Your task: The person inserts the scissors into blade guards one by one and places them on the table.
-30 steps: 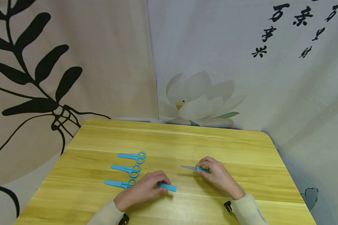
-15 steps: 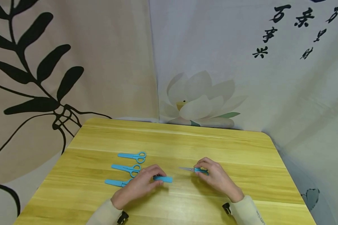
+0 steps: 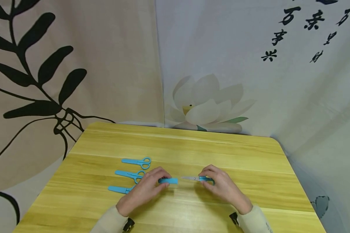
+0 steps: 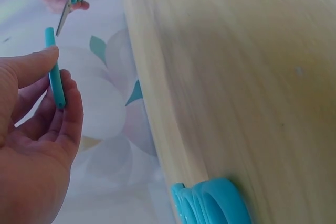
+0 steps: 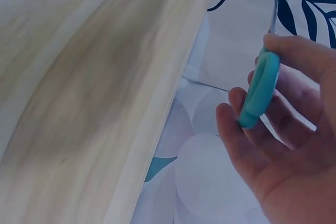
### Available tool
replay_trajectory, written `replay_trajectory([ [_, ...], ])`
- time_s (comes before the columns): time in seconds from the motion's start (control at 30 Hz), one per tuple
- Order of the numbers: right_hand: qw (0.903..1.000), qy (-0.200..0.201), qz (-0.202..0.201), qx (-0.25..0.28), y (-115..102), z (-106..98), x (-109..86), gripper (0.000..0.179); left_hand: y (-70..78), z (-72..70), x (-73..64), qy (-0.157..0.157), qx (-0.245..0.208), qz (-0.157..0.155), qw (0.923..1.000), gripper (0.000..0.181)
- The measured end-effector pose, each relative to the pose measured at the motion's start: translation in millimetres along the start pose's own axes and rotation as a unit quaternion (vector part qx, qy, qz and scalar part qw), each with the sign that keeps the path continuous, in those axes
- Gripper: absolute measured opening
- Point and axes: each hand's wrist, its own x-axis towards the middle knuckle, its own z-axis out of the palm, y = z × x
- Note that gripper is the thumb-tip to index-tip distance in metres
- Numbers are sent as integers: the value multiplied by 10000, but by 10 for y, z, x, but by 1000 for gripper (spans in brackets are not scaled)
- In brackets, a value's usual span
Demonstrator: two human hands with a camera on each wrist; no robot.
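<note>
In the head view my left hand (image 3: 147,187) pinches a blue scissors sheath (image 3: 171,181) between thumb and fingers, its free end pointing right. Facing it, my right hand (image 3: 223,184) grips a pair of scissors (image 3: 206,179) by the blue handles, bare metal blades toward the sheath. A small gap separates blade tip and sheath end. The left wrist view shows the slim sheath (image 4: 55,72) in my fingers and the blade (image 4: 63,18) beyond it. In the right wrist view the blue handle (image 5: 262,87) lies between my thumb and fingers.
On the wooden table (image 3: 236,149), three sheathed blue scissors lie in a column at the left: the far pair (image 3: 137,162), the middle pair (image 3: 129,174) and the near pair (image 3: 118,189). My left hand partly covers the near pair. A printed curtain (image 3: 210,48) hangs behind the table.
The sheath in my left hand has moved away from me and slightly left. The scissors in my right hand have shifted left and a little nearer me, narrowing the gap between blade and sheath.
</note>
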Motion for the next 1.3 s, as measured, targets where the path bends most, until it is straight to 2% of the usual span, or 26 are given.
replay_trajectory([
  [0.17,9999,19,-99,19,-31,3,-6,18,10,4,11,104,63,-6,9999,19],
  [0.4,10000,-46,-19,36,-53,9,0,18,15,8,20,179,87,39,9998,19],
  [0.93,9999,-81,26,125,-69,19,6,17,16,29,31,218,257,99,9994,19],
  [1.3,9997,50,-138,-197,-89,22,23,18,35,39,65,298,352,129,9989,20],
])
